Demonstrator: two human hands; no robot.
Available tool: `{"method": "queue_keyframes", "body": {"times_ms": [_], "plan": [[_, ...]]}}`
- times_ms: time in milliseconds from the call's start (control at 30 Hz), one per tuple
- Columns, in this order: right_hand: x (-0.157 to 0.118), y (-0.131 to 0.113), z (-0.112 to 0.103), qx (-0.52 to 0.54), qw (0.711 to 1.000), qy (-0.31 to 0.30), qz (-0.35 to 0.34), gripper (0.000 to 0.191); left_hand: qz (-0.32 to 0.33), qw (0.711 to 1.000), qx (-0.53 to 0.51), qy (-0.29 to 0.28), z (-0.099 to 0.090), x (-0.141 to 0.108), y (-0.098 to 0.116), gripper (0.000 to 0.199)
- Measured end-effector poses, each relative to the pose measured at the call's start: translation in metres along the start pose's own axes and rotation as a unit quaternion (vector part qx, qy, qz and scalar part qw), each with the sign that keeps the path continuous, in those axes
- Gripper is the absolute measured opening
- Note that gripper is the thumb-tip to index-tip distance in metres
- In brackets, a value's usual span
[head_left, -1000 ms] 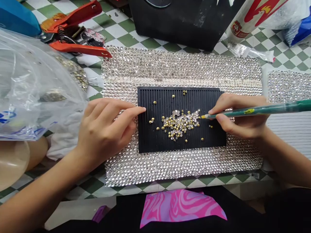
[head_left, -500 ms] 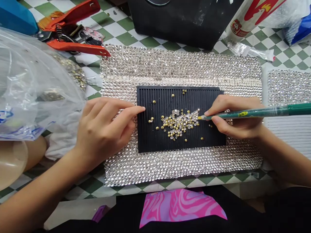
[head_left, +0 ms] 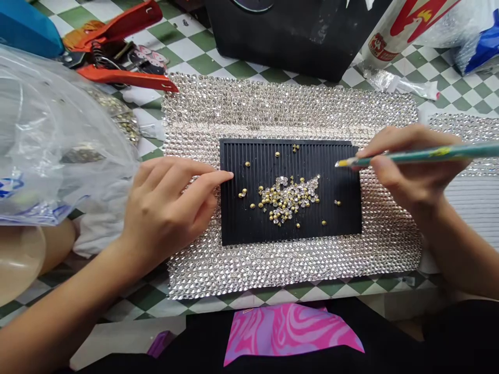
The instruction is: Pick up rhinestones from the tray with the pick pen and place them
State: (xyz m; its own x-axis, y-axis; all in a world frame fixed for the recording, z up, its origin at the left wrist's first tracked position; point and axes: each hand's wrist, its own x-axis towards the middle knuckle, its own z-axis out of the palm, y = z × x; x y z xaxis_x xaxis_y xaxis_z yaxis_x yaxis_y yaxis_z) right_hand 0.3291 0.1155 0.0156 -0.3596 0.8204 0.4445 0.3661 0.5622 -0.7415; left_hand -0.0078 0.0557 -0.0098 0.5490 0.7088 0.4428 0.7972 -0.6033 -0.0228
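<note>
My right hand pinches a green pen-shaped rhinestone picker near its yellow tip. On that tip sits one small clear rhinestone, held above the right part of a black ridged tray. A heap of gold-backed rhinestones lies in the middle of the tray, and several loose ones are scattered around it. My left hand rests at the tray's left side, index finger stretched onto its edge, the other fingers loosely bent and holding nothing visible. Beneath the tray lies a sheet covered in rhinestones.
Orange-handled pliers and clear plastic bags are at the left. A black box and a white-and-red bottle stand behind. Another rhinestone sheet lies at the right, on the green-and-white checked tablecloth.
My right hand has lifted the picker from the heap, moving right and away from me, with a rhinestone on its tip. My left hand has stayed in place.
</note>
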Motion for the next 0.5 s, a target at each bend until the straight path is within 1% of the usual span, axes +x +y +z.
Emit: {"method": "queue_keyframes", "body": {"times_ms": [67,100,133,233,300,367,500], "plan": [[0.006,0.011,-0.006,-0.040,0.994,0.099,-0.004,0.009,0.003,1.000,0.000,-0.002,-0.001,0.000,0.000,0.029],[0.009,0.019,-0.009,-0.055,0.989,0.135,-0.002,0.008,0.006,1.000,-0.001,-0.003,-0.001,0.001,0.000,0.029],[0.012,0.027,-0.013,-0.061,0.986,0.155,0.001,0.006,0.007,1.000,0.000,-0.002,-0.001,0.001,0.000,0.029],[0.016,0.049,-0.020,-0.055,0.988,0.145,0.017,0.005,0.007,1.000,-0.001,-0.001,-0.002,0.003,0.000,0.030],[0.017,0.059,-0.022,-0.057,0.989,0.133,0.025,0.008,0.006,1.000,-0.001,0.002,-0.002,0.003,0.001,0.030],[0.016,0.062,-0.023,-0.062,0.990,0.124,0.028,0.009,0.007,1.000,0.001,0.003,-0.001,0.003,0.001,0.030],[0.016,0.060,-0.022,-0.067,0.992,0.102,0.025,0.008,0.010,1.000,-0.002,0.007,0.000,0.002,0.001,0.029]]}}
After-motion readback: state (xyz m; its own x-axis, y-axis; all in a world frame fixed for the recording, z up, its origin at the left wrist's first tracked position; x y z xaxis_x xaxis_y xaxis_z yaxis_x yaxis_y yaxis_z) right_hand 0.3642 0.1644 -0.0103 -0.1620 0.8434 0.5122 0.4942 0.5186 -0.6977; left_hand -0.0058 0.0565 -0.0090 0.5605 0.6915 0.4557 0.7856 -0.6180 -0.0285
